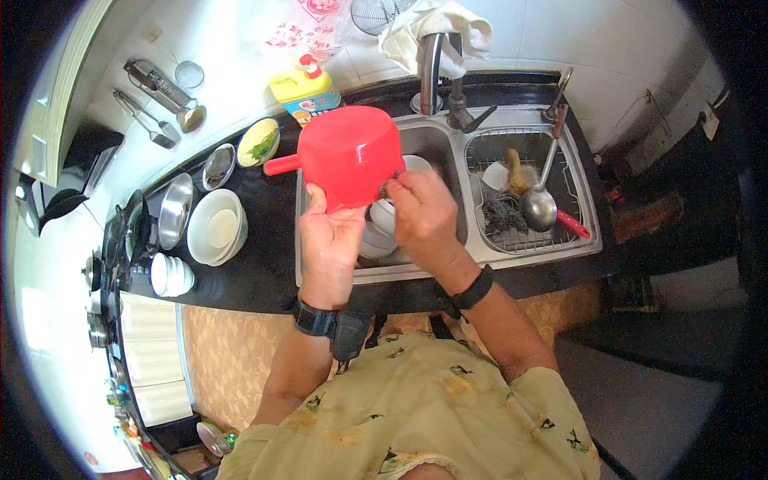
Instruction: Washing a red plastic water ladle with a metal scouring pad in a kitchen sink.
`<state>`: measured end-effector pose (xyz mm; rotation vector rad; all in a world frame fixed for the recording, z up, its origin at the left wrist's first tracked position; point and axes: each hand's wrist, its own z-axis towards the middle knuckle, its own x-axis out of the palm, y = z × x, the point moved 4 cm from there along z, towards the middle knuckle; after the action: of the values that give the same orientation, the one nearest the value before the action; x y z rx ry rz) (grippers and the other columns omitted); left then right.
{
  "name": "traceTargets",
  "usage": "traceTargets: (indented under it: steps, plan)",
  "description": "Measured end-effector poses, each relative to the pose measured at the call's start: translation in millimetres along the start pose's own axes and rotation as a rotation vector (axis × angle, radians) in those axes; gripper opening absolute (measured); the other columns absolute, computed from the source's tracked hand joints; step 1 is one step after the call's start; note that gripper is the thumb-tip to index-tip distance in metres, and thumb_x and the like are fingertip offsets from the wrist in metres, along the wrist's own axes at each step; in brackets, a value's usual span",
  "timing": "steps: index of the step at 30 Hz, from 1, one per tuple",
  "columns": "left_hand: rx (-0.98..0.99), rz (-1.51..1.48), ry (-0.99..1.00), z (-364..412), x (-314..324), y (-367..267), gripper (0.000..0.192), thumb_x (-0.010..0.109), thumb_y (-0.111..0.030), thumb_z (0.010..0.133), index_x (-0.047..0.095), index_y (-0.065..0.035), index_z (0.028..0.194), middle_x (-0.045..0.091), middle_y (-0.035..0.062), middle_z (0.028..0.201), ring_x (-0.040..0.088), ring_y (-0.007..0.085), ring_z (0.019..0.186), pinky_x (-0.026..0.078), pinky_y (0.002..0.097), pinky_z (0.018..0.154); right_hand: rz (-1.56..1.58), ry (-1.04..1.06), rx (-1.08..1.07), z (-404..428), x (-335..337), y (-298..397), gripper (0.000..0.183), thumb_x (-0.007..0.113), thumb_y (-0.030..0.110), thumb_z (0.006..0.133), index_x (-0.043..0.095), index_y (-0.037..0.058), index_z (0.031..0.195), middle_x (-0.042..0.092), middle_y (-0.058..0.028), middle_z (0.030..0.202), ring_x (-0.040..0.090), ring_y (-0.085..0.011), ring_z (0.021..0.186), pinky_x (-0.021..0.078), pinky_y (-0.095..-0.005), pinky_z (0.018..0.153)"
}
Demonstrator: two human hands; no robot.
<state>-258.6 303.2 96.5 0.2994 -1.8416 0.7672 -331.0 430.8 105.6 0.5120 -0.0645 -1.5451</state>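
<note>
A red plastic dipper (pixel 351 153) with a short handle is tilted above the left sink basin, its handle pointing left. My left hand (pixel 333 234) supports it from below, thumb up along its side. Against the dipper's right side, my right hand (pixel 423 210) has its fingers closed on a small dark scrubber (pixel 387 185), mostly hidden by the fingers. Under both hands, white bowls (pixel 377 237) lie in the left basin (pixel 429 144).
The faucet (pixel 431 75), draped with a cloth (pixel 438 27), stands behind the basins. A ladle (pixel 540 207) lies in the right basin's wire rack (pixel 525 243). Stacked bowls (pixel 216 228), a steel basin (pixel 176 211), small cups (pixel 171 275) and a yellow detergent jug (pixel 303 90) are on the left.
</note>
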Motion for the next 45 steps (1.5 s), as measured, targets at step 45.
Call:
traceTargets:
  steps: [45]
  plan:
    - [0.229,0.862,0.410,-33,15,-4,0.043,0.061,0.009,0.086,0.055,-0.0004,0.128,0.064,0.0059,0.121,0.060,0.0156,0.110,0.046,0.0308,0.098,0.115,0.116,-0.099,19,-15,18,0.025,0.066,-0.001,0.068,0.066,0.0004,0.093,0.060,-0.0148,0.092,0.060,-0.0329,0.081,0.0503,-0.0408,0.068]
